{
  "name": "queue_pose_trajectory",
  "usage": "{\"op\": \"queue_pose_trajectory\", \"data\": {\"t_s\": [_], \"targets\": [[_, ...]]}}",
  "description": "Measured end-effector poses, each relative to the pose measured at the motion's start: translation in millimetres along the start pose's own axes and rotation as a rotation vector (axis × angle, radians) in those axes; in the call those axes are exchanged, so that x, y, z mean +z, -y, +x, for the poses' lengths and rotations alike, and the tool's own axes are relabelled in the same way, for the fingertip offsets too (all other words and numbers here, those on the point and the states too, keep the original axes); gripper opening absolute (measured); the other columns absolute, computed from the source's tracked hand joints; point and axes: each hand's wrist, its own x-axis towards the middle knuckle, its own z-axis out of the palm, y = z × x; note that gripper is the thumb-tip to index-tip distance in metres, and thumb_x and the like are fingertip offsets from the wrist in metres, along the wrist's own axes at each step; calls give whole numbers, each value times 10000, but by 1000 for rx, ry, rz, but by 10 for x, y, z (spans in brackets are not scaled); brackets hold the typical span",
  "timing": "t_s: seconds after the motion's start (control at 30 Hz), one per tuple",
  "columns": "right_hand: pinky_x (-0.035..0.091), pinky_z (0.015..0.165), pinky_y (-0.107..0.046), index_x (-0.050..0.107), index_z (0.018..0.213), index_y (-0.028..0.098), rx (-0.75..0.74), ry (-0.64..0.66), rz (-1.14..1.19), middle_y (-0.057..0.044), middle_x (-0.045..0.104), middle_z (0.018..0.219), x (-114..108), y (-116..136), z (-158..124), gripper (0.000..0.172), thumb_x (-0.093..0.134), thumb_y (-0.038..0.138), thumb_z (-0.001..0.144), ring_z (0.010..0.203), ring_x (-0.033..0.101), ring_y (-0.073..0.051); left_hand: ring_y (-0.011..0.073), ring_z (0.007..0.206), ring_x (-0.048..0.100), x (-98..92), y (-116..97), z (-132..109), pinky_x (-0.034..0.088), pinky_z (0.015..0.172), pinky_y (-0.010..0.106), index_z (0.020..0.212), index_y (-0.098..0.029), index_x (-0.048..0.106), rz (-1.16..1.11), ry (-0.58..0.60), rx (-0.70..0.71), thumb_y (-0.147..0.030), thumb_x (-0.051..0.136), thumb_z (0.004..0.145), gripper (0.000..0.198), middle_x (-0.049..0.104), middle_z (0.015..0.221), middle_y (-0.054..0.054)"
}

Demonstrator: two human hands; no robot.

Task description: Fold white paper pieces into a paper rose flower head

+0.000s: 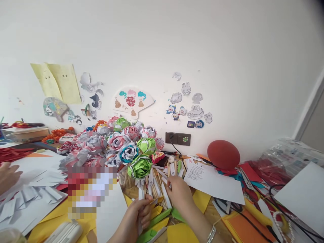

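Note:
My left hand (139, 214) is closed round a white folded paper strip (141, 193), which stands upright just below a green paper flower (140, 167). I cannot tell whether strip and flower are joined. My right hand (178, 190) has its fingers pinched together over the bundle of wooden sticks (156, 184) and white paper pieces; what is between its fingertips is hidden. Several folded paper flowers in pink, white, blue and green are heaped behind my hands. Green folded paper strips (159, 218) lie beneath my wrists.
At the far left a co-worker's hand (7, 177) is over white paper strips (25, 199). A red balloon (223, 154), a written sheet (210, 180), scissors (246, 179) and black cables (255, 221) lie to the right. A power socket (178, 138) is on the wall.

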Motion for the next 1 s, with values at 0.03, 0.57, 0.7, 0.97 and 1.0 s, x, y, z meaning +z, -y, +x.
{"op": "queue_pose_trajectory", "data": {"t_s": [0.03,0.57,0.7,0.97,1.0], "targets": [[386,676,-250,628,830,179,1,-7,8,-70,645,862,-32,3,0,204,459,81,770,833,588,-199,21,334,168,-8,5,-1,69,387,186,673,-186,500,5,-1,12,-271,686,549,239,217,382,-147],[395,635,-201,657,969,241,-383,335,425,-13,648,918,-256,292,-213,263,497,194,766,782,576,-151,6,360,125,61,-15,-57,94,379,162,508,-189,372,21,-59,87,-548,765,478,533,187,387,-147],[382,589,-211,620,1014,236,-167,236,307,-14,661,874,-224,232,-96,264,477,228,793,727,592,-154,11,343,133,33,-20,-29,105,366,155,579,-182,468,-7,-100,83,-515,790,451,480,190,362,-157],[400,668,-299,639,890,138,-24,174,1,-125,654,925,64,248,218,181,522,227,784,861,603,-266,11,314,151,2,59,11,106,354,142,627,-166,555,-28,-87,62,-488,725,603,366,198,340,-147],[402,679,-304,646,867,131,-23,181,-12,-133,654,921,109,256,228,163,548,210,765,867,603,-272,12,308,154,0,64,13,108,352,142,623,-167,559,-19,-80,61,-507,710,613,372,197,335,-144]]}}
